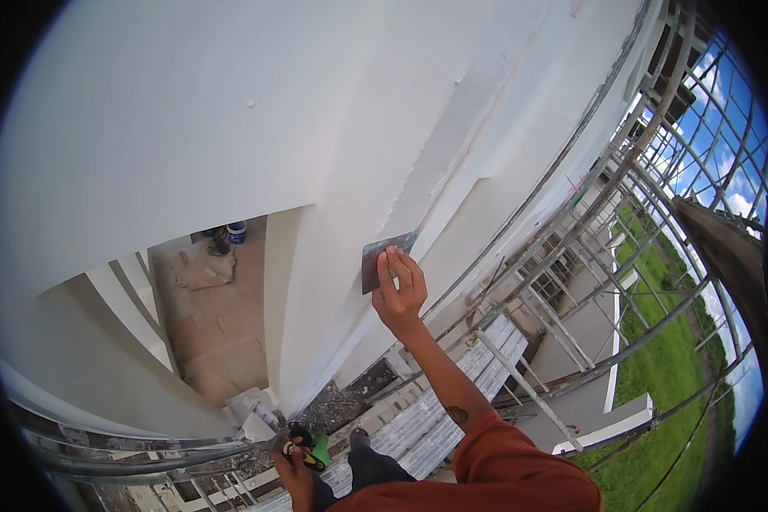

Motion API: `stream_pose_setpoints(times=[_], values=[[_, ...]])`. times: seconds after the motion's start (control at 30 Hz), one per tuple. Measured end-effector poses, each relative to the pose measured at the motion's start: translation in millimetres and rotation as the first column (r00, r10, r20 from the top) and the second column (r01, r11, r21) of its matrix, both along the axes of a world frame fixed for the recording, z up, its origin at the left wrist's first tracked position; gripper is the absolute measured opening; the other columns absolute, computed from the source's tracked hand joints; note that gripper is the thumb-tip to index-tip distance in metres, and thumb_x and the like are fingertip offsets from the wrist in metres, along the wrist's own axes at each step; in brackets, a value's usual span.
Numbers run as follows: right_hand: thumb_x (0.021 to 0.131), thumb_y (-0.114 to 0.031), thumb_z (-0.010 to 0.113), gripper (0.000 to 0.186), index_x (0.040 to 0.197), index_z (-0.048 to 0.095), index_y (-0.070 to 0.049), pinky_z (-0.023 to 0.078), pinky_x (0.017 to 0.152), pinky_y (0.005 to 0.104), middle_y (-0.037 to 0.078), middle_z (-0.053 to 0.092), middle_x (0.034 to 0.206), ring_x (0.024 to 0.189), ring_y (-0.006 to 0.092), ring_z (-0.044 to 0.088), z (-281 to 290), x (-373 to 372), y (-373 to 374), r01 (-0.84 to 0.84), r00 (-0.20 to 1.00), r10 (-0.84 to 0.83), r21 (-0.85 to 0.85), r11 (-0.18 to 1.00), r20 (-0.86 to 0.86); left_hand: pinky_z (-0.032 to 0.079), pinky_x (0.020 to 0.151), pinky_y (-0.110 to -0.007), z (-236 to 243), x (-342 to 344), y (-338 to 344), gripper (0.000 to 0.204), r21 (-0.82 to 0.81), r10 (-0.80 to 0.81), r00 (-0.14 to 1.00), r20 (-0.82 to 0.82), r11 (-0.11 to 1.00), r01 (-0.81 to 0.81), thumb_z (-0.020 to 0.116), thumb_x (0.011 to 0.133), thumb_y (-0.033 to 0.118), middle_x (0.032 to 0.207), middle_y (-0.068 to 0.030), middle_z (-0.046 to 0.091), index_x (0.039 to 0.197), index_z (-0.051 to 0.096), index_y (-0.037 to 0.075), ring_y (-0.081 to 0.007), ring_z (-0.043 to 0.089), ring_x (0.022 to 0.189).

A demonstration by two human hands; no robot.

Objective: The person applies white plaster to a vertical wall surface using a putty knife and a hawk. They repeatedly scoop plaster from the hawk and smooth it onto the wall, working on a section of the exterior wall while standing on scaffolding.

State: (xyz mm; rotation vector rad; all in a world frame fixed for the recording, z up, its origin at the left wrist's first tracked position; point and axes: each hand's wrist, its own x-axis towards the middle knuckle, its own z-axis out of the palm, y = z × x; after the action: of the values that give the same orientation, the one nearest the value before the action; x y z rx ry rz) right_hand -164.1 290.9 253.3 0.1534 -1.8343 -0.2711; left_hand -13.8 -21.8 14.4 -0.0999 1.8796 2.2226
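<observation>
A thin dark rectangular scraper blade (pixel 374 271) lies flat against the white wall (pixel 333 111), pinched in the fingers of my right hand (pixel 401 290). From the blade, a greyish strip of wet-looking filler (pixel 439 149) with a ragged left edge runs up the wall. Low in front of my body, my left hand (pixel 295 480) is closed on a putty knife with a yellow and black handle (pixel 316 459). Its blade is hard to make out. Something bright green (pixel 321 445) shows right beside that handle, and I cannot tell what it is.
I stand on metal scaffold planks (pixel 486 363). Scaffold poles (pixel 563 273) rise along the right, with grass (pixel 648 333) far below. Left of the wall's edge, an opening shows a dusty floor (pixel 222 316) with a blue and white bucket (pixel 236 231).
</observation>
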Motion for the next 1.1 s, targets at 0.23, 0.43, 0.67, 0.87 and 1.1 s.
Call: stream_pose_setpoints(times=[0.23,0.43,0.67,0.87,1.1], values=[[0.076,0.0,0.07,0.029,0.105,0.069,-0.001,0.055,0.08,0.0412,0.01,0.067,0.11,0.098,0.0294,0.064,2.9,49.2,14.4,-0.02,0.994,0.015,0.045,0.999,0.112,0.05,0.072,-0.03,10.8,6.5,2.7,0.027,-0.003,-0.024,1.0,-0.009,1.0,0.024,0.05,0.097,0.01,0.104,-0.0138,0.065,0.12,0.044,-0.003,-0.0172,0.063,0.08],[0.072,0.012,0.061,0.045,0.114,0.066,-0.001,0.054,0.084,0.0383,0.012,0.067,0.113,0.1,0.0317,0.064,176.6,21.9,5.2,-0.032,0.973,0.053,0.098,0.995,-0.224,0.038,0.049,-0.025,27.7,4.6,5.0,0.034,0.033,-0.063,0.997,-0.045,0.997,0.064,0.048,0.099,0.033,0.076,-0.0015,0.058,0.106,0.065,0.004,-0.0093,0.048,0.061],[0.069,0.011,0.059,0.051,0.118,0.065,-0.002,0.055,0.08,0.0357,0.012,0.066,0.113,0.096,0.0302,0.064,248.0,-16.8,-0.8,-0.016,0.956,0.049,0.118,0.993,-0.289,0.05,0.072,-0.03,12.6,9.1,11.2,0.023,-0.033,-0.077,0.997,0.009,0.996,0.077,0.05,0.096,0.009,0.102,-0.0132,0.065,0.116,0.045,-0.003,-0.0181,0.063,0.08],[0.064,0.01,0.054,0.057,0.119,0.064,0.001,0.055,0.076,0.0351,0.012,0.065,0.117,0.095,0.029,0.064,156.5,-24.8,-23.7,0.025,0.977,-0.017,0.036,0.999,-0.212,0.05,0.07,-0.031,26.9,8.7,3.4,0.02,-0.071,-0.043,0.998,0.034,0.996,0.045,0.05,0.096,0.009,0.099,-0.0121,0.066,0.113,0.048,-0.003,-0.0177,0.063,0.078],[0.067,0.01,0.057,0.047,0.112,0.067,0.002,0.056,0.078,0.0361,0.013,0.067,0.112,0.093,0.0288,0.066,73.1,28.9,29.9,0.106,0.993,-0.096,0.169,0.98,-0.07,0.05,0.072,-0.031,17.9,9.6,2.9,0.022,-0.038,-0.043,0.999,-0.002,0.998,0.042,0.052,0.096,0.011,0.101,-0.0127,0.065,0.114,0.048,-0.002,-0.018,0.063,0.08]])
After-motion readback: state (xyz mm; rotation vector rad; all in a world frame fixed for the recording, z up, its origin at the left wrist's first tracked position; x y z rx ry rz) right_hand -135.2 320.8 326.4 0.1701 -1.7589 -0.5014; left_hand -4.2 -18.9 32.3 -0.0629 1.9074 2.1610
